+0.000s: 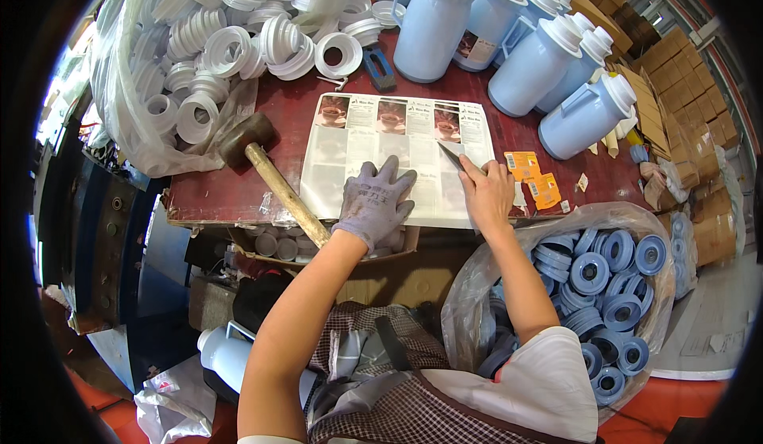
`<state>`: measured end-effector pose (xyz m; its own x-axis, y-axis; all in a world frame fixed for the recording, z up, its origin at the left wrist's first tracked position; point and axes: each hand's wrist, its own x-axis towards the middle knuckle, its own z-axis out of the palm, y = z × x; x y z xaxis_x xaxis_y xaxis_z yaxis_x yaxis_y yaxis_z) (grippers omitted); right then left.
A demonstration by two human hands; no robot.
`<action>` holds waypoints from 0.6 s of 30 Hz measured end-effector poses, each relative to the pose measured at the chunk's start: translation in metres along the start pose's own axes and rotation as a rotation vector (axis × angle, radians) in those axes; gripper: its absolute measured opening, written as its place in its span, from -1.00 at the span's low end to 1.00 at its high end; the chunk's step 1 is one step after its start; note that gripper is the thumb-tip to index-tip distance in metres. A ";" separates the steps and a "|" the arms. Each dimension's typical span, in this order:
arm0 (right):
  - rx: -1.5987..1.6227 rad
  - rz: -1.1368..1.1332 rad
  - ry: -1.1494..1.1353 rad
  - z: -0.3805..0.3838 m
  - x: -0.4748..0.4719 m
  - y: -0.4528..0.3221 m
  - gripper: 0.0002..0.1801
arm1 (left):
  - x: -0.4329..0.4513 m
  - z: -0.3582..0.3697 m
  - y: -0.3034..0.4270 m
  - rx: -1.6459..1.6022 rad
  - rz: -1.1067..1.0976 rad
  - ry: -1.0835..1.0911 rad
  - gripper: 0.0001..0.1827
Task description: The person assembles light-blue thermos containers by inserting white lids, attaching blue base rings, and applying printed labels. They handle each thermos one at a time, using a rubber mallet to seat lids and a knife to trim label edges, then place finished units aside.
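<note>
A sheet of printed labels [334,188] lies on the dark red table. Its upper row shows coffee-cup pictures beside text, while the lower part is mostly blank backing with a few prints. In a grey work glove, my left hand [378,200] rests flat on the sheet with fingers spread. My bare right hand [490,191] grips a pointed metal blade [451,155], its tip over the sheet just below the printed row. A mallet [286,191] with a dark head and wooden handle lies left of the sheet, its handle end near my left wrist.
Light-blue vacuum jugs [430,33] with white tops crowd the back right. A plastic bag of white plastic rings [229,51] covers the back left. Orange cards [530,173] lie right of my right hand. Below the table edge stands a bag of blue plastic bases [590,274].
</note>
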<state>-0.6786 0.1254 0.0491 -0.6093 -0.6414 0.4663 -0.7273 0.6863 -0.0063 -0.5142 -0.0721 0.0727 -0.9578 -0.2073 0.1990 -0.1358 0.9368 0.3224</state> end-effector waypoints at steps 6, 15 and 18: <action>0.042 0.072 -0.010 0.001 0.015 0.008 -0.65 | -0.001 0.000 -0.001 -0.023 -0.001 0.012 -0.49; 0.058 0.055 0.004 0.002 0.011 0.001 -0.68 | 0.000 -0.001 0.000 -0.005 -0.011 -0.005 -0.48; 0.181 0.207 0.007 -0.005 0.014 -0.002 -0.68 | -0.001 -0.002 0.000 -0.010 -0.022 -0.019 -0.47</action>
<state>-0.6841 0.1165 0.0596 -0.7492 -0.4909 0.4448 -0.6324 0.7298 -0.2597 -0.5131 -0.0723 0.0743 -0.9592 -0.2228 0.1739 -0.1549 0.9290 0.3360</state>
